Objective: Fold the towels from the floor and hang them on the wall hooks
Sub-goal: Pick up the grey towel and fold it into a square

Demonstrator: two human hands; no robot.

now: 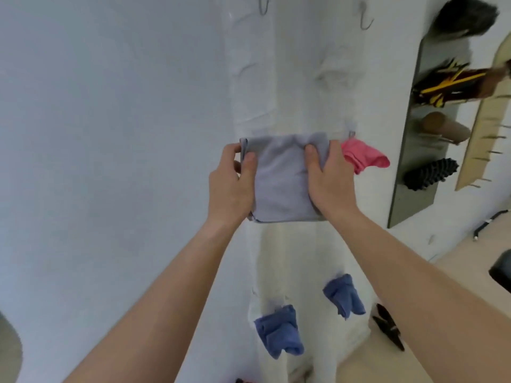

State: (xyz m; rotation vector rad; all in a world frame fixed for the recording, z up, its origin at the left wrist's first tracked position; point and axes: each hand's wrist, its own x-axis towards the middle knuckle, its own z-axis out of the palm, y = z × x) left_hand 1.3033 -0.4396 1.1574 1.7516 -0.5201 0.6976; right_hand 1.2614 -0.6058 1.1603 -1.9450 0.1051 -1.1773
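Note:
A folded light grey towel (pixel 282 178) is held up in front of the white wall. My left hand (pixel 232 183) grips its left edge and my right hand (pixel 329 178) grips its right edge, thumbs on the front. A pink towel (pixel 365 157) hangs on the wall just right of my right hand. Lower down, two blue towels (pixel 279 330) (pixel 344 295) hang from the wall. Two bare metal hooks (pixel 69 5) (pixel 366 17) stick out of the wall near the top.
A mirror (pixel 423 167) on the right wall reflects a person. A beige board with pegs (pixel 486 120) leans at the far right. A dark clip-like object (pixel 388 328) and a black cable (pixel 489 222) lie on the beige floor.

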